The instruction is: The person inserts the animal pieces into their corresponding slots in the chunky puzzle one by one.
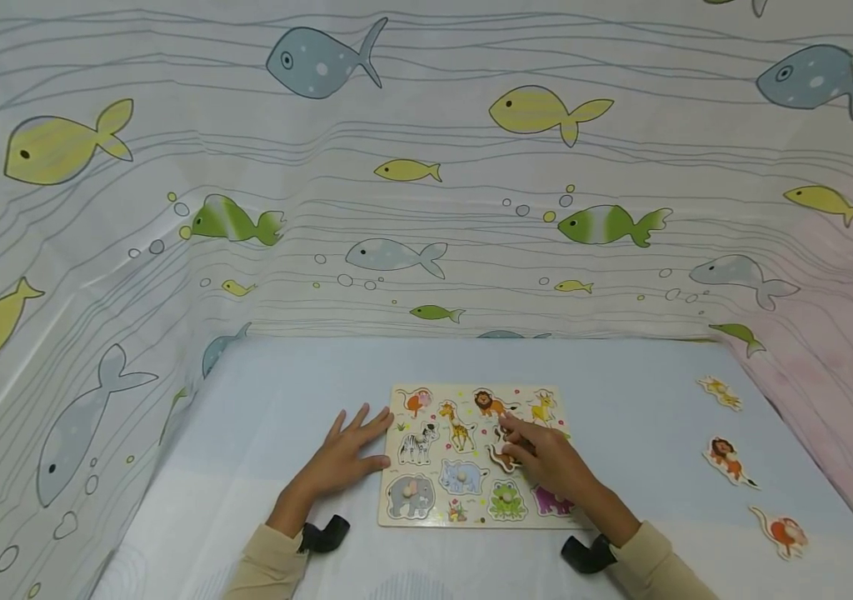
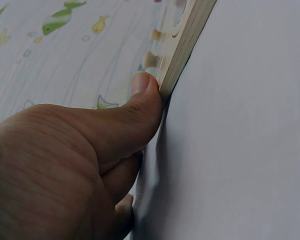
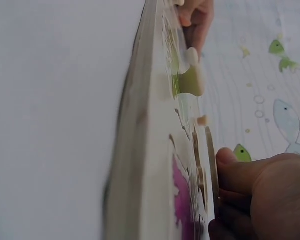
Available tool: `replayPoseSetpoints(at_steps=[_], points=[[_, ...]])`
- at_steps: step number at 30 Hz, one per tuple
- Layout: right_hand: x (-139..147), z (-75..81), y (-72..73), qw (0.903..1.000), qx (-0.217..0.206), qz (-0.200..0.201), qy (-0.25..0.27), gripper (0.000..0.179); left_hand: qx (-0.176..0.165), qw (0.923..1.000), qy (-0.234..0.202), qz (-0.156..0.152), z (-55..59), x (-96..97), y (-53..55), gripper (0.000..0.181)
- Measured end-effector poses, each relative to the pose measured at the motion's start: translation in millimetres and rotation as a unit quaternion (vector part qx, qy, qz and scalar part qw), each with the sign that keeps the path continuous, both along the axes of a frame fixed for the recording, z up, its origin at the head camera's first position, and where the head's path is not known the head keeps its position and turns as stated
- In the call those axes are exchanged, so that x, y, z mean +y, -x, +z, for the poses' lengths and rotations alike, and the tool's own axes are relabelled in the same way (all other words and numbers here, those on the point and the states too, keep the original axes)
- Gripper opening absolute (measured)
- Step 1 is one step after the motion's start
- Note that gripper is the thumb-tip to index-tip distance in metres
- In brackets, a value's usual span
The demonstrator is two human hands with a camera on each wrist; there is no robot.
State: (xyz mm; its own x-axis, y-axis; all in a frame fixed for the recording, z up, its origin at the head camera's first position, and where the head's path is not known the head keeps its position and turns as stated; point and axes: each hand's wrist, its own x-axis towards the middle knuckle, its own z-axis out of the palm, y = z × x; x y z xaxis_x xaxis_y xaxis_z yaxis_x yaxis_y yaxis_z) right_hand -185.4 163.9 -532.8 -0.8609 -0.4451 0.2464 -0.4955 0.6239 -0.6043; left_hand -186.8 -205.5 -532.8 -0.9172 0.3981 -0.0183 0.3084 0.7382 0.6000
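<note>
A wooden animal puzzle board (image 1: pixel 426 454) lies flat before me, with pegged pieces such as the elephant (image 1: pixel 409 497), blue rhino (image 1: pixel 461 477) and green frog (image 1: pixel 506 500) in it. My right hand (image 1: pixel 550 458) pinches a brown animal puzzle piece (image 1: pixel 503 457) over the right middle of the board, partly hidden by the fingers. In the right wrist view, that piece's thin edge (image 3: pixel 212 165) stands above the board's surface. With fingers spread, my left hand (image 1: pixel 344 454) rests at the board's left edge; its thumb (image 2: pixel 145 90) touches the edge in the left wrist view.
Three loose puzzle pieces lie on the table to the right: a yellow one (image 1: pixel 720 392), a lion (image 1: pixel 728 461) and a red-and-orange monkey (image 1: pixel 782 533). A purple piece (image 1: pixel 550 502) shows under the right wrist. Fish-printed cloth (image 1: pixel 396 208) encloses the table.
</note>
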Motion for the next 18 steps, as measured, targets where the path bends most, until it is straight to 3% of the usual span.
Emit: replayPoseSetpoints(at_steps=[9, 18], points=[[-4.0, -5.4, 0.6, 0.9998, 0.021, -0.004, -0.003, 0.037, -0.016, 0.9999, 0.004, -0.001, 0.5, 0.0, 0.1, 0.075], [-5.0, -8.8, 1.4, 0.9988, 0.045, -0.013, -0.018, 0.044, -0.019, 0.9998, 0.006, -0.001, 0.2, -0.3, 1.6, 0.076]])
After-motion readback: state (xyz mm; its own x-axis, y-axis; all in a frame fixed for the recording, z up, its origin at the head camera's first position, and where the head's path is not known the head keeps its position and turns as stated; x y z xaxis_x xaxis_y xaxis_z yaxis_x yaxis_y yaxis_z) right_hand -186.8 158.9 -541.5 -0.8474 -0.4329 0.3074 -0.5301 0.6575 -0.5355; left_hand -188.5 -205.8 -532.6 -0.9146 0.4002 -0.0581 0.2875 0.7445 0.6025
